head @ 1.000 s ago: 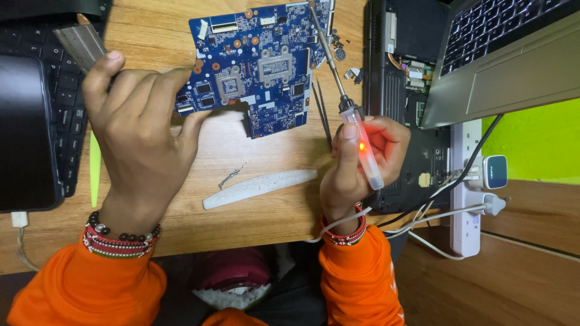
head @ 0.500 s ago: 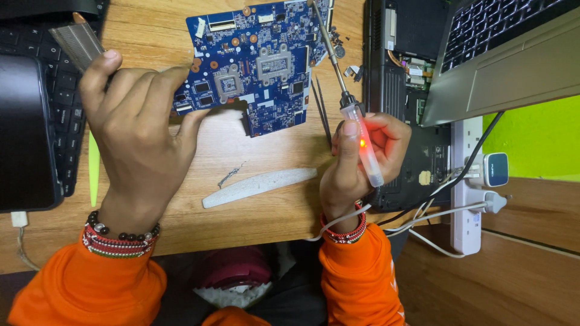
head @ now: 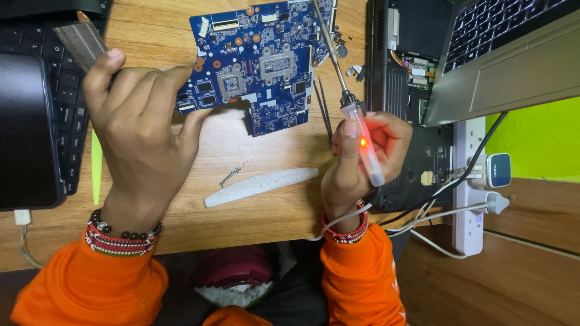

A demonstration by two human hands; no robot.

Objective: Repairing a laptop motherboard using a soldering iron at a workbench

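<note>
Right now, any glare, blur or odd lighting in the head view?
Head view: sharp overall, no motion blur. Red glow from the tester screwdriver tints the right hand. Left hand casts a soft shadow beside the blue circuit board. Green wall is strongly saturated.

The circuit board (head: 260, 63) lies on the desk (head: 266, 205) at twelve o'clock. The left hand (head: 136, 130) rests at nine o'clock, touching the board's edge. The right hand (head: 362, 160), at three o'clock, has its grip around a tester screwdriver (head: 353, 115) whose tip reaches the board. A spudger (head: 260, 186) lies between the hands at six o'clock. A laptop (head: 501, 54) sits at two o'clock, a power strip (head: 468, 181) at four.
</note>
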